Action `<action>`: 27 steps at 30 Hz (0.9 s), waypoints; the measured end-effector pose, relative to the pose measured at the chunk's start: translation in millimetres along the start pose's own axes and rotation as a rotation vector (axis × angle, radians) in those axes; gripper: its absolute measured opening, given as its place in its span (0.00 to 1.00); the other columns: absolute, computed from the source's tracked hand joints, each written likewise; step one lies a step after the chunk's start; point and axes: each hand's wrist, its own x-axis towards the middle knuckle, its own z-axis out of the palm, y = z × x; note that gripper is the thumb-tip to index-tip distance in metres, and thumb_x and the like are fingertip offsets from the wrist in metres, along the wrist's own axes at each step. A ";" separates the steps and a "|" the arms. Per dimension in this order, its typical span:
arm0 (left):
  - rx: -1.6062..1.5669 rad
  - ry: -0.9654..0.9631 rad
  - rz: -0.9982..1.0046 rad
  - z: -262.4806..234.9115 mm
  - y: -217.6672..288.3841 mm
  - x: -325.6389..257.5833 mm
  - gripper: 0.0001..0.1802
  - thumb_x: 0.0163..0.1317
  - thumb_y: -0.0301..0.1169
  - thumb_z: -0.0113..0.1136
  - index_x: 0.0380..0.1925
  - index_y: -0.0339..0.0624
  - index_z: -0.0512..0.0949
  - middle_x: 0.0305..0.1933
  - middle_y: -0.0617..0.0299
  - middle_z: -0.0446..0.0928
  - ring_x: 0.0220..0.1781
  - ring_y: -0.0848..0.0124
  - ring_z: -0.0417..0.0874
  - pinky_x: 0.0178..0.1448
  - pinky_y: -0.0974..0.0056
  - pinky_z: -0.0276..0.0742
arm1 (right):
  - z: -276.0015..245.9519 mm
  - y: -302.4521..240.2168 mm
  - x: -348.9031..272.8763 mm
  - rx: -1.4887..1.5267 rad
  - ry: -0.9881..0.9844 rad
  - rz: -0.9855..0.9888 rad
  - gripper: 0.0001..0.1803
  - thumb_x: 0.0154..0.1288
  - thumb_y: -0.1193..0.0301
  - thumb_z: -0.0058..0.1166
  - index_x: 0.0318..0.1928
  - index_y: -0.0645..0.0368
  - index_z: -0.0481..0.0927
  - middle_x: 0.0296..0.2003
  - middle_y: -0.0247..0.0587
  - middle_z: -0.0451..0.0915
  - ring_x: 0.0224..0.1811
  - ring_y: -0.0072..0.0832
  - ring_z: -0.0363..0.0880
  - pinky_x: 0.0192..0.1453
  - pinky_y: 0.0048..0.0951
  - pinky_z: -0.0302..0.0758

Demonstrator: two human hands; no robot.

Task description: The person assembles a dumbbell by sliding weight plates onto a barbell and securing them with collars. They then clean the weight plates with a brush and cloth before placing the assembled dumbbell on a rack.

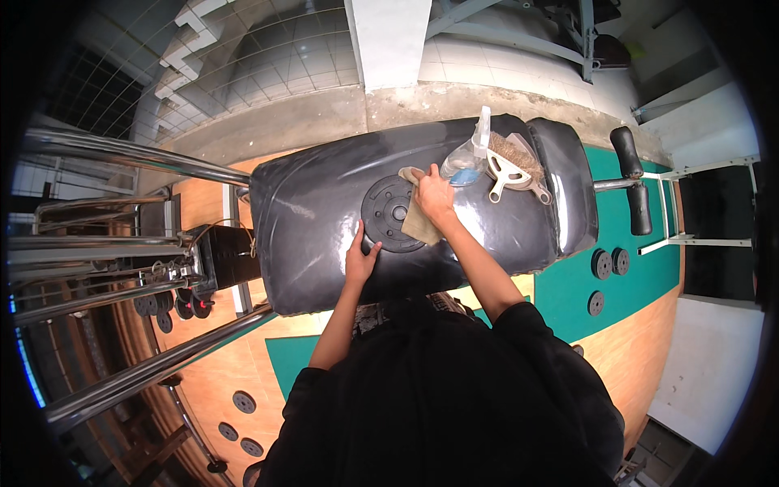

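Note:
A dark grey round weight plate (378, 206) lies flat on a black padded bench (304, 243). At its near left rim is my left hand (359, 258), its index finger and thumb set apart against the edge, gripping it. My right hand (434, 196) is closed on a beige cloth (419, 225) and presses it on the plate's right side. Part of the cloth is hidden under the fingers. To the right of that hand lies a clear spray bottle (462, 165) with a white top. Beside it are brown-bristled brushes (515, 154) with cream handles.
Chrome rails (146, 154) and a black weight stack (225, 256) stand at the left. More weight plates lie on the floor, some on the green mat (560, 304) and some on the wood floor (284, 414). Padded rollers (627, 178) stick out at the right.

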 end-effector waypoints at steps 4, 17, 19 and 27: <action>0.028 -0.009 0.004 2.7 -5.6 -0.2 0.42 0.53 0.33 0.64 0.66 0.52 0.54 0.59 0.43 0.67 0.61 0.57 0.68 0.62 0.62 0.63 | 21.1 -45.6 -18.9 -0.123 -0.119 -0.513 0.23 0.52 0.73 0.52 0.49 0.34 0.77 0.47 0.45 0.68 0.36 0.43 0.80 0.38 0.40 0.78; 0.064 0.034 0.063 3.9 -12.5 2.6 0.41 0.52 0.35 0.64 0.66 0.56 0.54 0.56 0.43 0.69 0.58 0.52 0.71 0.59 0.60 0.67 | 7.2 39.5 -66.6 0.196 0.061 0.112 0.25 0.55 0.71 0.49 0.54 0.34 0.74 0.41 0.46 0.70 0.33 0.46 0.78 0.39 0.43 0.76; 0.060 0.047 0.105 4.2 -15.0 2.0 0.42 0.52 0.35 0.64 0.66 0.55 0.54 0.56 0.43 0.69 0.58 0.51 0.71 0.59 0.60 0.67 | 11.1 38.0 -90.8 0.213 0.039 0.133 0.25 0.55 0.71 0.49 0.55 0.34 0.73 0.39 0.44 0.69 0.33 0.45 0.77 0.39 0.43 0.76; 0.110 0.044 0.135 1.4 -8.1 0.5 0.41 0.53 0.37 0.64 0.65 0.53 0.55 0.56 0.43 0.69 0.58 0.50 0.70 0.58 0.59 0.68 | 25.2 9.1 -143.0 0.299 -0.148 -0.087 0.26 0.53 0.72 0.51 0.54 0.34 0.74 0.36 0.41 0.69 0.34 0.42 0.76 0.40 0.41 0.75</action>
